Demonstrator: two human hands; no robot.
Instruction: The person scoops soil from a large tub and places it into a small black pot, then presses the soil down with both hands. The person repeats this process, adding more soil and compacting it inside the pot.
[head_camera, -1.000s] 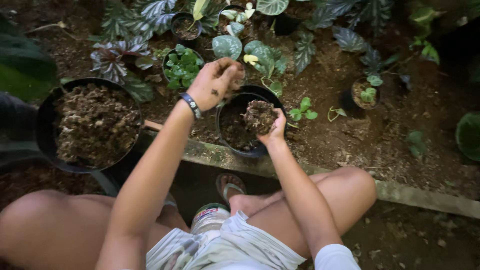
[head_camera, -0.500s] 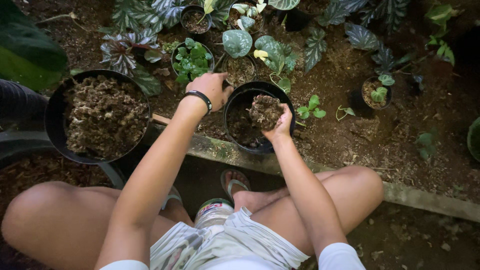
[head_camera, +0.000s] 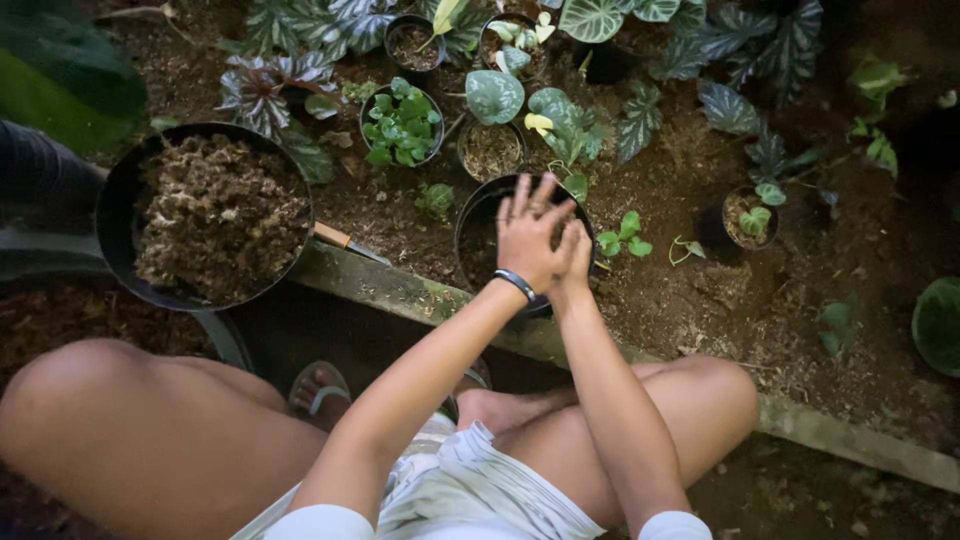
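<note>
A small black pot (head_camera: 470, 218) stands on the soil bed just past a concrete curb (head_camera: 400, 290). Both my hands are over its mouth. My left hand (head_camera: 530, 235), with a dark band at the wrist, lies on top with its fingers spread. My right hand (head_camera: 578, 258) is pressed against it from the right, and most of it is hidden under the left. I cannot see whether the right hand has soil in it. The pot's contents are covered by my hands.
A large black pot (head_camera: 115, 200) heaped with coarse brown potting mix (head_camera: 220, 215) sits at left, a wooden-handled tool (head_camera: 335, 238) beside it. Small potted plants (head_camera: 400, 125) and a seedling pot (head_camera: 745, 215) dot the bed. My knees and a sandalled foot (head_camera: 320, 385) are below.
The clump of soil held up in my right hand is out of sight. My left hand came from the left and now lies over the right above the pot.
</note>
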